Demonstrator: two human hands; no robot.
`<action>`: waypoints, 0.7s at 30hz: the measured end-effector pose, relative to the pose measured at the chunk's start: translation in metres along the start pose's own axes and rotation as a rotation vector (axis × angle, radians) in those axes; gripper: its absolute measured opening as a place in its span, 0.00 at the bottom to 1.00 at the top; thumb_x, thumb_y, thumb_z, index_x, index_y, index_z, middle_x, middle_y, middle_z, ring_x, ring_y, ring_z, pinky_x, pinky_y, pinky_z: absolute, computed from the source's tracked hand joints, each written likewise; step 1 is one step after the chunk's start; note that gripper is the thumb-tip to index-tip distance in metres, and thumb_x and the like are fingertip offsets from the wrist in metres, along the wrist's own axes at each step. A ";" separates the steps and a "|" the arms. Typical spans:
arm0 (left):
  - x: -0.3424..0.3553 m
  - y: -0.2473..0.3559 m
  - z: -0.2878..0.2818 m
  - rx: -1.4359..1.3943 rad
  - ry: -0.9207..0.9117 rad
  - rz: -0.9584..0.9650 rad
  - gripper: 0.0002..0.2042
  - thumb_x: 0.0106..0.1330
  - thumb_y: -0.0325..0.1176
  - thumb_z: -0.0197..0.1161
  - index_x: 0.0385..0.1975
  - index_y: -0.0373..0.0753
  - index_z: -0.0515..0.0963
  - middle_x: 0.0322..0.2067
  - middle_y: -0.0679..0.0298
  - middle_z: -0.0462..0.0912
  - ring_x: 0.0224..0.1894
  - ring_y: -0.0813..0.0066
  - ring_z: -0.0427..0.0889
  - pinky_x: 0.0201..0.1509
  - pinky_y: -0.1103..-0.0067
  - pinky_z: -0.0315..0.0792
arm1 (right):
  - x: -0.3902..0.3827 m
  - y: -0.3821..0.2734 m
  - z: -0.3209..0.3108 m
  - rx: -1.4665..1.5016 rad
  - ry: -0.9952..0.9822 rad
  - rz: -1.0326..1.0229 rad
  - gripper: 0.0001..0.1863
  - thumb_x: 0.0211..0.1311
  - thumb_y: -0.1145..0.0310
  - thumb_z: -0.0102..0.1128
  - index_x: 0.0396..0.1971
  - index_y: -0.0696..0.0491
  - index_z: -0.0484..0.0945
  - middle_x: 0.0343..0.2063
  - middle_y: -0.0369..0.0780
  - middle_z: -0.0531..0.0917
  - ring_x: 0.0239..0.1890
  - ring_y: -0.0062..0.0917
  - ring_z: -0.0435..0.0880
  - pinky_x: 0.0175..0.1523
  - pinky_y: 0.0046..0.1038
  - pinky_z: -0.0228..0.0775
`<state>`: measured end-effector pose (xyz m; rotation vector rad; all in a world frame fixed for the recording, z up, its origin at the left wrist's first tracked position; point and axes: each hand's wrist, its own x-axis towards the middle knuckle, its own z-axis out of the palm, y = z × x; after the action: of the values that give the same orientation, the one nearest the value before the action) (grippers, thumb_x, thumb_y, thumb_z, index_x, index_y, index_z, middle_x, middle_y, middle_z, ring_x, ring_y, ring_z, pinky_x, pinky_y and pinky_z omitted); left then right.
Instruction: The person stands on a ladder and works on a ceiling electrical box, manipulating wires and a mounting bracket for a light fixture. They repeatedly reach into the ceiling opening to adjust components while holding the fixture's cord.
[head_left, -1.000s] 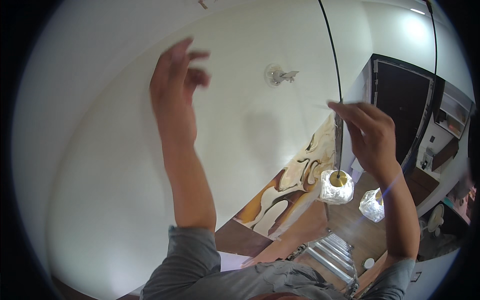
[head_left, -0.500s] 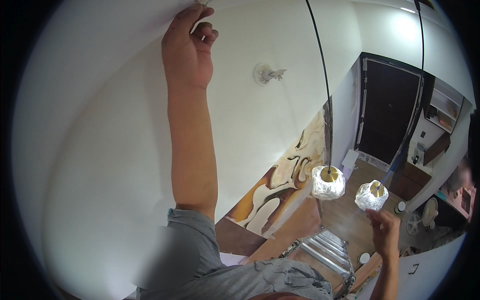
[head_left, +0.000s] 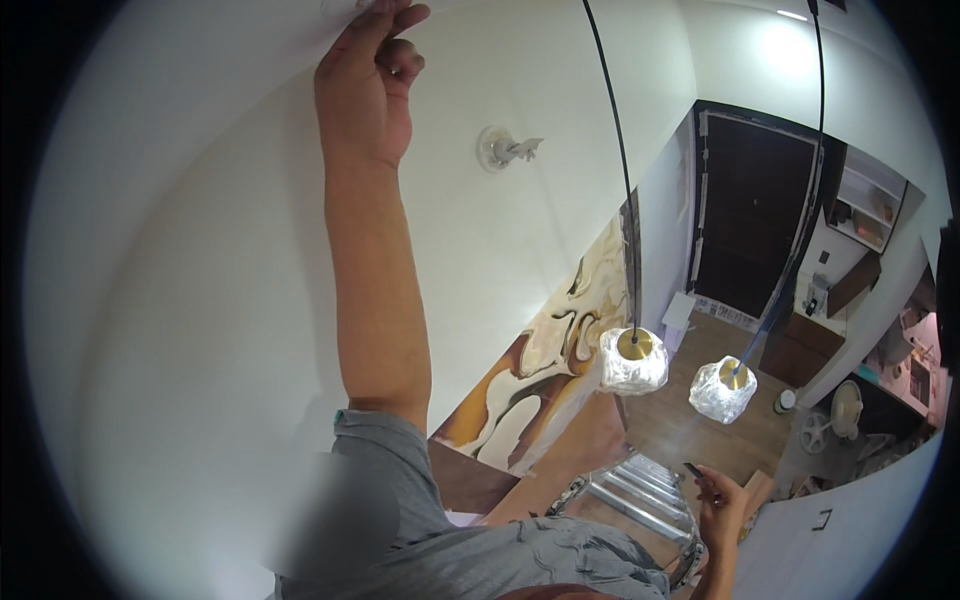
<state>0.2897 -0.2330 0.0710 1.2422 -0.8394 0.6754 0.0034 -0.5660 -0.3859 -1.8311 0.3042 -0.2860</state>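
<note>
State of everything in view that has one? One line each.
Left hand: overhead, at pale fitting; grip unclear.
Right hand: low, closed on small dark object.
Left pendant lamp: hanging, looks lit.
Right pendant lamp: hanging, looks lit.
Strip light: lit.
Door: shut.
Cabinet: open-fronted.
Fan: can't tell if running.

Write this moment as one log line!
left hand: raised by pale fitting | right hand: low, holding small dark object | nearby: two hanging lamps, metal ladder

The left grip (head_left: 364, 95) is raised beside a pale fitting (head_left: 337, 6); the right grip (head_left: 722, 498) holds a small dark object (head_left: 692, 469).
</note>
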 end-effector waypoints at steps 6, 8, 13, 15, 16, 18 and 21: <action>-0.009 -0.015 0.025 0.032 0.000 -0.123 0.13 0.70 0.36 0.64 0.46 0.32 0.81 0.40 0.57 0.85 0.27 0.80 0.70 0.36 0.80 0.67 | 0.014 0.008 -0.003 0.010 0.063 -0.052 0.13 0.65 0.85 0.61 0.46 0.59 0.87 0.32 0.42 0.88 0.33 0.20 0.85 0.37 0.23 0.76; -0.015 -0.015 0.027 0.082 0.062 -0.095 0.14 0.70 0.37 0.64 0.45 0.32 0.81 0.40 0.57 0.86 0.27 0.80 0.70 0.36 0.81 0.67 | 0.014 0.011 0.001 0.033 0.074 -0.045 0.13 0.65 0.85 0.61 0.47 0.59 0.87 0.32 0.41 0.88 0.33 0.20 0.85 0.36 0.22 0.76; -0.012 -0.004 0.025 0.189 0.164 0.029 0.14 0.72 0.37 0.64 0.46 0.32 0.82 0.41 0.57 0.86 0.28 0.80 0.71 0.34 0.81 0.66 | 0.005 0.014 0.006 -0.012 0.010 -0.011 0.12 0.67 0.83 0.60 0.47 0.61 0.86 0.33 0.42 0.88 0.35 0.21 0.87 0.38 0.23 0.78; -0.008 -0.007 0.033 0.150 0.132 0.173 0.14 0.72 0.37 0.64 0.47 0.32 0.82 0.42 0.57 0.86 0.28 0.80 0.71 0.35 0.81 0.66 | 0.002 0.015 0.006 -0.033 -0.011 -0.003 0.12 0.68 0.82 0.59 0.48 0.61 0.86 0.35 0.43 0.88 0.36 0.22 0.87 0.38 0.24 0.80; -0.004 -0.009 0.030 0.191 0.148 0.159 0.14 0.73 0.39 0.64 0.44 0.32 0.83 0.39 0.58 0.86 0.29 0.76 0.75 0.37 0.78 0.69 | 0.000 0.016 0.006 -0.030 -0.009 -0.007 0.12 0.68 0.82 0.59 0.47 0.61 0.86 0.34 0.43 0.88 0.36 0.22 0.87 0.38 0.24 0.80; 0.003 -0.015 0.021 0.276 0.181 0.132 0.17 0.74 0.43 0.64 0.38 0.32 0.85 0.32 0.60 0.87 0.32 0.66 0.81 0.42 0.71 0.76 | -0.001 0.017 0.005 -0.034 -0.010 -0.020 0.12 0.68 0.82 0.59 0.47 0.62 0.86 0.34 0.43 0.88 0.35 0.22 0.87 0.38 0.24 0.80; -0.005 -0.007 0.017 0.303 0.099 0.154 0.15 0.73 0.35 0.66 0.51 0.32 0.81 0.43 0.58 0.85 0.28 0.81 0.71 0.36 0.81 0.65 | -0.001 0.014 0.004 -0.038 -0.005 -0.034 0.12 0.68 0.83 0.59 0.47 0.61 0.86 0.34 0.43 0.88 0.35 0.22 0.87 0.38 0.23 0.80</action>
<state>0.2899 -0.2514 0.0643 1.4106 -0.7739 1.0089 0.0028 -0.5656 -0.4004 -1.8750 0.2773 -0.3012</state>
